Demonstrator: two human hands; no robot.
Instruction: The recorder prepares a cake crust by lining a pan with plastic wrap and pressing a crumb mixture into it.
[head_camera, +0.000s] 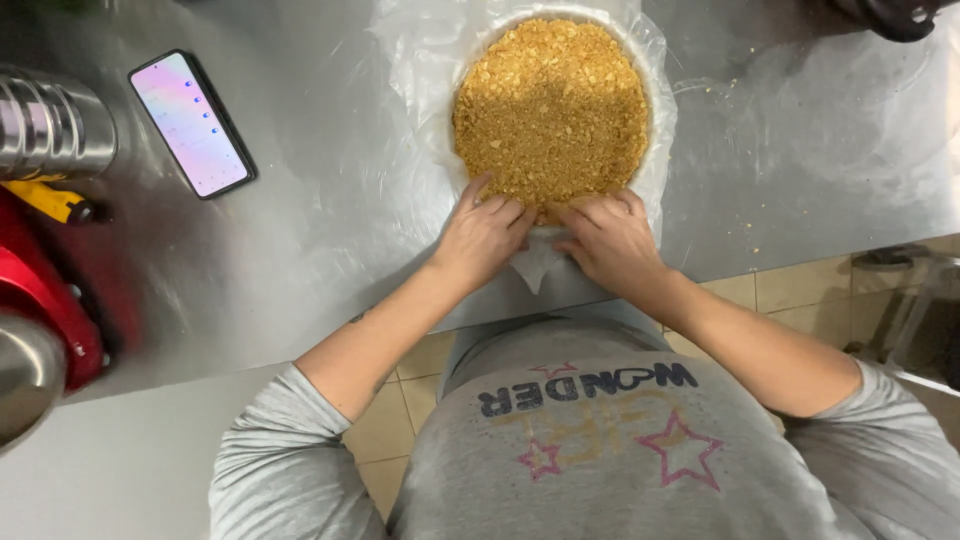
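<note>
**Both hands at the near edge of the crumb-filled pan**

I see a round pan (648, 75), lined with clear plastic wrap (420, 60), filled level with golden crumbs (552, 105). It sits flat on the steel desk (330, 230), far centre; being round, it has no long axis. My left hand (482, 238) and right hand (610, 240) rest side by side, fingers curled onto its near rim, pressing the crumbs, gripping nothing. A phone (192, 124) lies left.
</note>
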